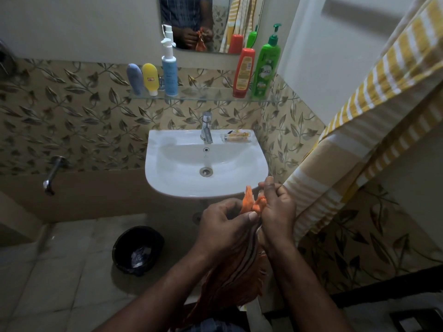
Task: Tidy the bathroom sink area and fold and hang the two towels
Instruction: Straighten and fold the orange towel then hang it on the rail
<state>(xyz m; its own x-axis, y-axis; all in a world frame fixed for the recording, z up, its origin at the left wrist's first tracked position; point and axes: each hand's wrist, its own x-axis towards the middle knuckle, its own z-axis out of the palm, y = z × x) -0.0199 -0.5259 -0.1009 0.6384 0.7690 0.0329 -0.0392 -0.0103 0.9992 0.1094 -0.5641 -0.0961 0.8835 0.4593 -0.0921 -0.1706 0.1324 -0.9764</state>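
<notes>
The left hand (223, 221) and right hand (275, 212) each pinch the orange towel (236, 279) at its bunched top. Everything below the grip dangles, so 1 slack pinch could drop it onto the floor (60, 271).

**Dim bathroom with leaf-patterned tiling**

Beige wall tiles (84, 111) with a brown leaf-and-vine pattern cover the lower walls. Above them the upper wall (84, 27) is plain white, and a mirror (223, 25) hangs on it. Under the pattern runs a plain beige band (107, 192), where a chrome wall tap (51, 173) juts out at left. The floor (60, 271) is pale glossy tile, and a black bin (137, 250) stands on it. The light is low.
</notes>
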